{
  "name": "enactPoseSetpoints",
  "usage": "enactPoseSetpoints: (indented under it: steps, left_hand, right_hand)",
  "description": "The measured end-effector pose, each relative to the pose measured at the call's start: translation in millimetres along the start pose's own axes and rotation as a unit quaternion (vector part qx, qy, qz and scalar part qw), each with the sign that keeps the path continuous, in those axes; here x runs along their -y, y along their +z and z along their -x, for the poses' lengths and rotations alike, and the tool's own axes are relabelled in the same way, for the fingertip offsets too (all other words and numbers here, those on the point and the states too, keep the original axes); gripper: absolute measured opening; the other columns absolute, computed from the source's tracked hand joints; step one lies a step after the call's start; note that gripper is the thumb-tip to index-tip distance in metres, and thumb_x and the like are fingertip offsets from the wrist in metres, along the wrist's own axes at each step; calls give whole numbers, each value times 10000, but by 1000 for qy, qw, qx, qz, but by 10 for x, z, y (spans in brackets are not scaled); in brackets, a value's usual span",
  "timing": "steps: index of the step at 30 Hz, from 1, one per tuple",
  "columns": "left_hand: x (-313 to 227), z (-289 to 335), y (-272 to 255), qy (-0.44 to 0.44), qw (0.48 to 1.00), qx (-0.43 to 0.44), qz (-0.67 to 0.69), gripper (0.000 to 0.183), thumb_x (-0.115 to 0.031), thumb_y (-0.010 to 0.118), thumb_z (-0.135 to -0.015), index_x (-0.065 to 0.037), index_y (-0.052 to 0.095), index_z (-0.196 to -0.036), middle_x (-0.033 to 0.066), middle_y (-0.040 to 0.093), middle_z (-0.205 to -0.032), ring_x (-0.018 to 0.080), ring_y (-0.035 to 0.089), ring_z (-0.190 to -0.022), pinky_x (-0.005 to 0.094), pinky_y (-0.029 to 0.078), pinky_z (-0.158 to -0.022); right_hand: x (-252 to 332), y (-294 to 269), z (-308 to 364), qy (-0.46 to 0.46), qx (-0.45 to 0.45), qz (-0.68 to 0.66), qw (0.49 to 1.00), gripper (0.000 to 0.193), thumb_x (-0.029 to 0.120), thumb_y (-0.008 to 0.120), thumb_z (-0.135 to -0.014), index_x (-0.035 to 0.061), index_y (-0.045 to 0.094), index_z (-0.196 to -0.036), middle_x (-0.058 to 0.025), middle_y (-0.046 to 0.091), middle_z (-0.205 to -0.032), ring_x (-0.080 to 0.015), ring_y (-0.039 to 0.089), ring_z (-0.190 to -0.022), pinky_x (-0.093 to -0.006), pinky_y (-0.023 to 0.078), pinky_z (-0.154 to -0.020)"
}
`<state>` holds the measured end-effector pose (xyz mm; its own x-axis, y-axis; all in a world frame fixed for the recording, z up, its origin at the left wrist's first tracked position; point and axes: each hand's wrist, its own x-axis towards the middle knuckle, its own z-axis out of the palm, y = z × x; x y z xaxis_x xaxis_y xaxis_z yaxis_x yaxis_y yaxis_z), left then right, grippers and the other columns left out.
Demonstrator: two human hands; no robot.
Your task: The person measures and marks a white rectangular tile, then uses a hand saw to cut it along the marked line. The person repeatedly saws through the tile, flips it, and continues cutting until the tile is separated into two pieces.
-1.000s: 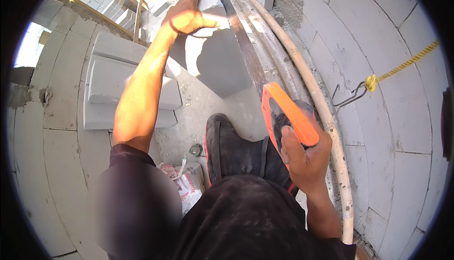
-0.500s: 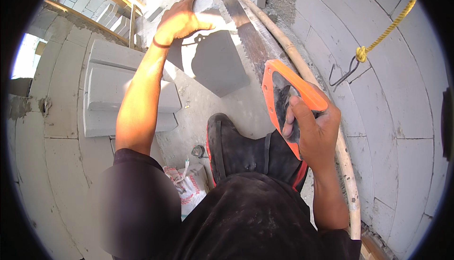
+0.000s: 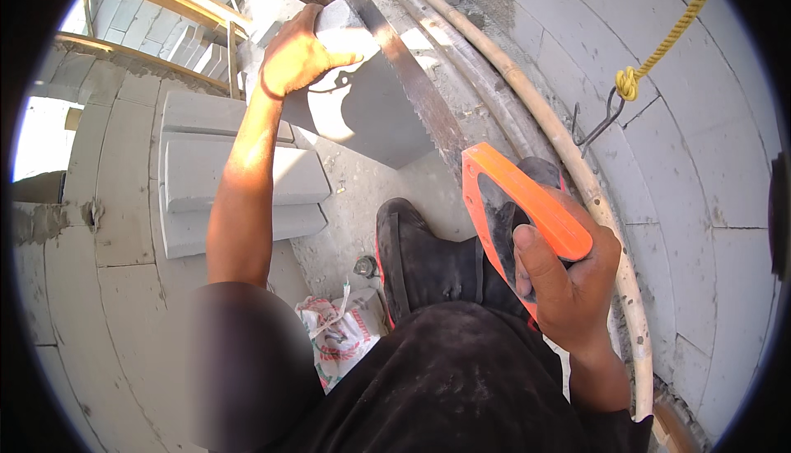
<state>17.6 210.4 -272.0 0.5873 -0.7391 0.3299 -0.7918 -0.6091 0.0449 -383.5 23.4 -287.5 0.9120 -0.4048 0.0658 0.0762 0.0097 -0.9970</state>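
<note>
My left hand [image 3: 297, 56] grips the upper edge of a pale grey building block [image 3: 383, 115], thumb lying across its sunlit top. Most of its fingers are hidden behind the block's far side. In my right hand [image 3: 570, 284] is a handsaw [image 3: 527, 197], fingers wrapped round its orange and black handle. The toothed, stained blade [image 3: 404, 70] slants up and to the left, along the block's right edge, with its tip past the far corner. Whether the teeth touch the block I cannot tell.
Several pale blocks [image 3: 247, 174] are stacked at left. A long wooden pole [image 3: 527, 90] curves down the right, beside the block wall [image 3: 659, 164]. From a yellow rope [image 3: 659, 49] hangs a metal hook [image 3: 600, 130]. A printed white sack [image 3: 342, 333] lies by my leg.
The saw has come back toward me and its blade now lies closer along the block's right edge. My right hand has moved down and right; my left keeps its hold on the block.
</note>
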Motion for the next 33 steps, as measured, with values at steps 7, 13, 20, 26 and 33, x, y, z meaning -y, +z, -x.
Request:
enactPoseSetpoints:
  steps: [7, 13, 20, 26, 33]
  left_hand:
    - [-121, 1, 45, 10, 999, 12, 39, 881, -455, 984, -721, 51, 590, -1324, 264, 727, -1158, 408, 724, -1088, 466, 574, -943]
    - [-146, -46, 11, 22, 999, -18, -14, 950, -571, 987, -650, 41, 636, -1285, 271, 751, -1092, 437, 748, -1018, 491, 590, -894]
    - [155, 59, 115, 84, 994, -66, 0, 943, -590, 983, -654, 16, 648, -1295, 281, 745, -1088, 416, 744, -1039, 483, 591, -898]
    - [-457, -133, -369, -13, 994, 34, 101, 1025, -622, 893, -742, 72, 597, -1436, 295, 704, -1307, 401, 707, -1183, 458, 575, -1033]
    - [106, 16, 120, -2, 999, -41, -32, 1006, -607, 963, -664, 42, 625, -1354, 289, 749, -1182, 432, 739, -1104, 495, 594, -949]
  right_hand:
    - [-173, 166, -677, 28, 20, -46, 998, 320, 122, 703, -1006, -76, 700, -1258, -84, 724, -847, -69, 603, -753, -283, 519, -693]
    - [-176, 143, -323, -59, -3, -23, 998, 287, 141, 682, -1009, -80, 720, -1189, -53, 686, -760, -68, 572, -667, -290, 481, -613]
    - [-249, 449, -873, -92, 10, 41, 995, 307, 120, 657, -1013, -77, 714, -1242, -24, 639, -711, -63, 546, -596, -260, 424, -560]
    - [-153, 70, -156, -37, -6, 3, 999, 310, 129, 684, -993, -62, 717, -1235, -61, 708, -799, -84, 584, -682, -271, 462, -620]
    - [-361, 394, -924, -101, 30, 5, 994, 266, 94, 609, -1040, -93, 711, -1199, 18, 548, -615, -39, 458, -501, -253, 372, -497]
